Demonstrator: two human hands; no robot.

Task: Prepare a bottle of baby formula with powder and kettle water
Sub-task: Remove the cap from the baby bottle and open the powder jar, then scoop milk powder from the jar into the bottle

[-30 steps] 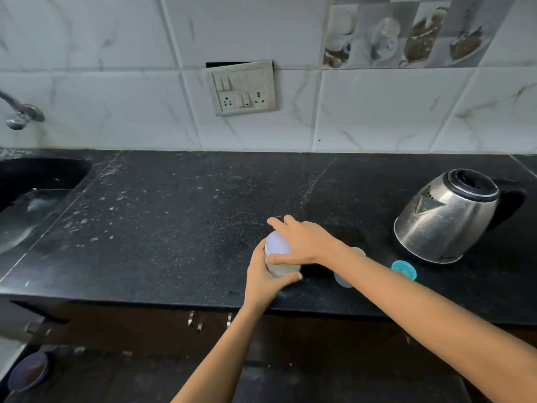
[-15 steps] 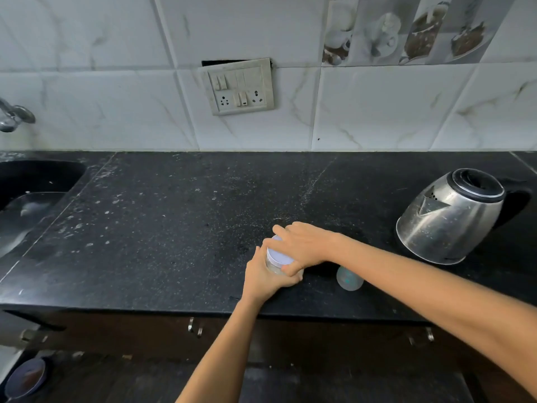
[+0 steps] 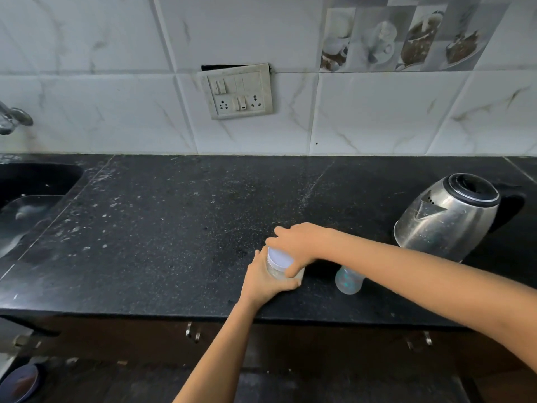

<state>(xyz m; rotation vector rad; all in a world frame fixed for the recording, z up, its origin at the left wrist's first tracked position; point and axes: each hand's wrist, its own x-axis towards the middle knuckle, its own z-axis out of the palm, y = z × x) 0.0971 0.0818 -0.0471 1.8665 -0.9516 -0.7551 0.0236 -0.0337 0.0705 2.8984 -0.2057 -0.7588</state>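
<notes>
Gripping a clear round jar (image 3: pixel 276 270) on speckled black worktop (image 3: pixel 174 228).
Wrapped by left hand (image 3: pixel 266 280), clasped at the flat white lid (image 3: pixel 279 257) by right hand (image 3: pixel 300 245); 9 o'clock of a translucent bottle (image 3: pixel 348 283).

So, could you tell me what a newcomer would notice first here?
At the front edge of the black counter, the left hand grips a clear jar while the right hand curls over its white lid. A clear baby bottle stands just right of it, and a shiny steel kettle sits at the far right.
</notes>
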